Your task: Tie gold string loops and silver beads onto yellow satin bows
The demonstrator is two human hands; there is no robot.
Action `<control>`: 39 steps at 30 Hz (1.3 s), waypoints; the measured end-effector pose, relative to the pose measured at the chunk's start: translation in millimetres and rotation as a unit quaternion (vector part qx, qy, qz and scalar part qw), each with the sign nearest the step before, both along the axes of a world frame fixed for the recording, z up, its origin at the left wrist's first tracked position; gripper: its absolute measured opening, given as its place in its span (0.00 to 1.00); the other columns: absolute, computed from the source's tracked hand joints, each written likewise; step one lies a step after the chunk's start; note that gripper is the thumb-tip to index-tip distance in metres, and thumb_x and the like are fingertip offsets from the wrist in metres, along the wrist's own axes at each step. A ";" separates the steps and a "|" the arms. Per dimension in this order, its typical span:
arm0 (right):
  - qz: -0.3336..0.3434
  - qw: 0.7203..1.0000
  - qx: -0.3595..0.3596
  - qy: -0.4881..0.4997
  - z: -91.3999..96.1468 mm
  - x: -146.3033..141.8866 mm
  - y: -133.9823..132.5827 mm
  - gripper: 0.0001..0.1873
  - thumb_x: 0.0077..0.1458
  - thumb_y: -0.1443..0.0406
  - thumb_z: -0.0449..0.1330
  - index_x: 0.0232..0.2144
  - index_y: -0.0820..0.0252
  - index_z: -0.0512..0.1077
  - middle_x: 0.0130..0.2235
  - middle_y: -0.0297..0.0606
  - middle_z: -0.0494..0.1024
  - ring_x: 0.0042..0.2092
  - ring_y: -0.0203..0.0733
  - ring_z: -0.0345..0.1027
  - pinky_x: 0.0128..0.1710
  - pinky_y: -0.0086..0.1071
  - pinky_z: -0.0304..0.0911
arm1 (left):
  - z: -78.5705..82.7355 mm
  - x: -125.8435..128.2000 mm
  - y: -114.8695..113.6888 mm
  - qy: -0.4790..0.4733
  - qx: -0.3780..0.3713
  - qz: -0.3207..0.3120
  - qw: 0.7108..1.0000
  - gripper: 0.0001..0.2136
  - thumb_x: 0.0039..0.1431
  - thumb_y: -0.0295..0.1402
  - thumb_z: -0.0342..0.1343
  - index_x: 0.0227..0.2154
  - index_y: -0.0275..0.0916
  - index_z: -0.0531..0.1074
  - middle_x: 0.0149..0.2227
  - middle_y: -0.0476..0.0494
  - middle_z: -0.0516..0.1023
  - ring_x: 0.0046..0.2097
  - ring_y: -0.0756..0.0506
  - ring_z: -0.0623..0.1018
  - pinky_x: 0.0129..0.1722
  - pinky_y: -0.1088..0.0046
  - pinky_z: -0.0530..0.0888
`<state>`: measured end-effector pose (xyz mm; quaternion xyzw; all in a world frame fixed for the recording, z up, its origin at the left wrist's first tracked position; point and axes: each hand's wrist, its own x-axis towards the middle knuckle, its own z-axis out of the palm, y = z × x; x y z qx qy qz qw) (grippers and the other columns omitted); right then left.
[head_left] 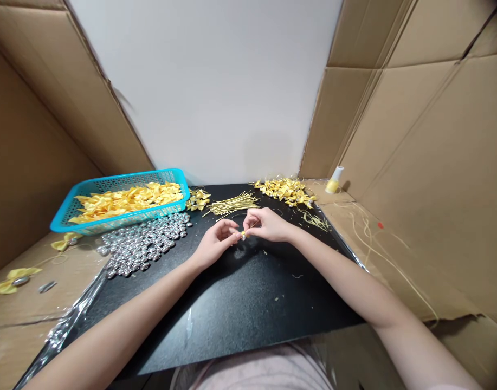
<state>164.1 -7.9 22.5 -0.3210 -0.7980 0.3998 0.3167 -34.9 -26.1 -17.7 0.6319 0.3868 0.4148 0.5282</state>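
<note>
"As you read from the near edge, what is listed first?"

"One black tabletop (224,303), its bare front part foremost. To its left, on cardboard, one loose yellow ribbon bow (6,286) with a silver centre."

"Next, the hands?"

"Left hand (216,244): thumb and fingertips pinching one small yellow-and-silver piece (243,235), mid-table. Right hand (268,225): thumb and forefinger brought together at the right of that piece; what exactly they grip is too small for me to tell."

"And around them?"

"Silver beads (146,244), many, spread left of the hands. Beyond the hands, gold-coloured twist ties (234,203), one loose bundle."

"Farther back?"

"Turquoise plastic basket (63,215), left, filled with yellow ribbon pieces (128,200). Finished-looking bows with silver centres (286,190), one heap, back right. White thread cone (335,180), upright on cardboard, far right. Rearmost: one white panel (215,92)."
</note>
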 end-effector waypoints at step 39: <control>-0.116 0.981 0.150 0.050 -15.4 -18.4 -11.4 0.10 0.48 0.66 0.62 0.25 0.58 0.63 0.27 0.32 0.72 0.29 0.36 0.68 0.33 0.30 0.62 | -2.0 5.9 -0.5 -0.163 -0.152 0.059 0.973 0.15 0.38 0.40 0.70 0.26 0.33 0.79 0.27 0.44 0.78 0.29 0.50 0.74 0.34 0.73 0.71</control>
